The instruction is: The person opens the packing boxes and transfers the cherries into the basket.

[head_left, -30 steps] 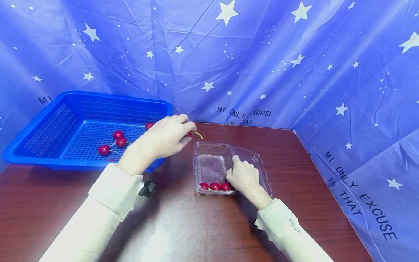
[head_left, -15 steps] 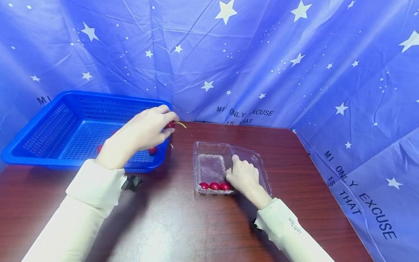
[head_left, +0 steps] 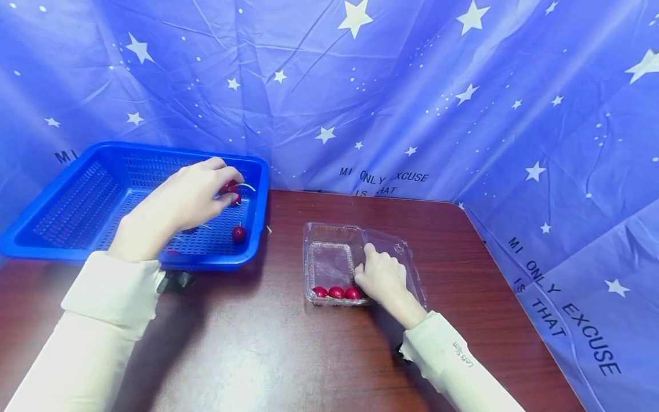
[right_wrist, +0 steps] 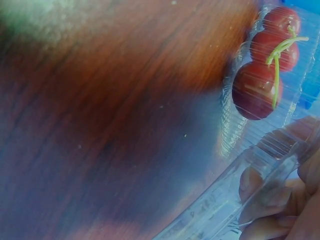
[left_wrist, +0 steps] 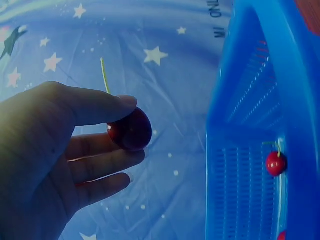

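My left hand [head_left: 180, 197] is over the blue basket [head_left: 154, 150], pinching a dark red cherry [left_wrist: 132, 131] between thumb and fingers. Its yellow-green stem [left_wrist: 104, 75] sticks up past the thumb in the left wrist view. Below the hand, a loose cherry [head_left: 238, 234] lies near the basket's right wall, and others are partly hidden by the hand. My right hand [head_left: 383, 276] grips the side of a clear plastic box [head_left: 329, 260], where box and lid [head_left: 399, 249] meet. Three cherries [right_wrist: 257, 92] sit in a row along the box's near side.
The brown wooden table [head_left: 268, 343] carries both containers, the basket at left and the box right of centre. A blue star-print cloth [head_left: 319, 86] hangs behind and to the right. A small stem piece [head_left: 269, 229] lies beside the basket.
My left hand has moved left, carrying the cherry from beside the clear box to above the basket. The right hand, the box and its three cherries have stayed in place.
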Action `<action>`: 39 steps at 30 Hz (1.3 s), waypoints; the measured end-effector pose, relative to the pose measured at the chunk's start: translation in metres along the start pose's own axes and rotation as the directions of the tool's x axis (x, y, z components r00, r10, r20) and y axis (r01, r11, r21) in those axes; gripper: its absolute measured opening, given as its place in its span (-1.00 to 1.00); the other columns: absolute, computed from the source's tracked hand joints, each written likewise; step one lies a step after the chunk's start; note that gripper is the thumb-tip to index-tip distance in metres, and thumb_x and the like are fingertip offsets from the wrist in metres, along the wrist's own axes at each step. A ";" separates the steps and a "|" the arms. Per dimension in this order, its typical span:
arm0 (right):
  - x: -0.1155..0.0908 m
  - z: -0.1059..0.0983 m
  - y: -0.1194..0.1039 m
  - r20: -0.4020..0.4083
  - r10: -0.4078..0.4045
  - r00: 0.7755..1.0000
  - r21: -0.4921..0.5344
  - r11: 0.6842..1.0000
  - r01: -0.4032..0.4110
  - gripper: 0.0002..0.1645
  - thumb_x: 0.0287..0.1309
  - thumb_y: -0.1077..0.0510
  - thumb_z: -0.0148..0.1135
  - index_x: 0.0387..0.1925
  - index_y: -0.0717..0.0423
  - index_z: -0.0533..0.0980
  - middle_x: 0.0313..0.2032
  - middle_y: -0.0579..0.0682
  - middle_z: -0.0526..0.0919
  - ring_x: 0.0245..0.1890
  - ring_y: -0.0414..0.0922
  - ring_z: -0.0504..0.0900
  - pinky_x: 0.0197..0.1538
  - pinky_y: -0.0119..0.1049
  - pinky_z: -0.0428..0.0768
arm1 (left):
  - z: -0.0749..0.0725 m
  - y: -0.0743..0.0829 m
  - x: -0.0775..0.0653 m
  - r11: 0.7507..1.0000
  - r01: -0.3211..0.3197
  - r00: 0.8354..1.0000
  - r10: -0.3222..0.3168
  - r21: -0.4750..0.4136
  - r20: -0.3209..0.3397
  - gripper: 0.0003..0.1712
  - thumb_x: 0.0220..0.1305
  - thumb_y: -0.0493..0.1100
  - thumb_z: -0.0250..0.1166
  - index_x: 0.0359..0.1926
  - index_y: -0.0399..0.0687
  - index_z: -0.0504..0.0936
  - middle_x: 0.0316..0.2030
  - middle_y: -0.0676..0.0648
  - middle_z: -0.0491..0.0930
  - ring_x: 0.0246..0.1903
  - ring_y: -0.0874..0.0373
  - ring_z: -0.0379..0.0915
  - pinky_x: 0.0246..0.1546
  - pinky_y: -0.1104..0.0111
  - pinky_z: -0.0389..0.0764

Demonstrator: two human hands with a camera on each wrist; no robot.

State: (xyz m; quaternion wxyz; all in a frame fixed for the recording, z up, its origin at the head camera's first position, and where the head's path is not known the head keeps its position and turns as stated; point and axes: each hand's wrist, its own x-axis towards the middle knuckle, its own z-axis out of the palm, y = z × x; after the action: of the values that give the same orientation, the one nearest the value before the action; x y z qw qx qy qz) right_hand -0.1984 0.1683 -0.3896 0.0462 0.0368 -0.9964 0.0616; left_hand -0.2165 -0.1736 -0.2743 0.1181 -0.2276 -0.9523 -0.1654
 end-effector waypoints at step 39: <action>0.000 0.000 0.000 -0.017 -0.005 1.000 0.001 1.000 0.005 -0.75 -0.04 0.08 0.13 -0.37 0.19 0.41 -0.45 0.34 0.71 -0.48 0.29 0.63 -0.56 0.15 0.53 | 0.007 -0.076 -0.036 0.945 0.306 0.871 -0.327 0.116 0.367 -0.77 0.04 -0.20 0.35 -0.39 -0.35 0.60 -0.55 -0.20 0.60 -0.43 -0.15 0.48 -0.36 -0.05 0.53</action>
State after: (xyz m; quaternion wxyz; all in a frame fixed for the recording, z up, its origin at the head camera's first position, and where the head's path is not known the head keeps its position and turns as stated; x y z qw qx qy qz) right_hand -0.1980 0.1679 -0.3900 0.0550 0.0386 -0.9958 0.0622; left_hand -0.2222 -0.2490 -0.3110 -0.0917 -0.0933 -0.9853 -0.1094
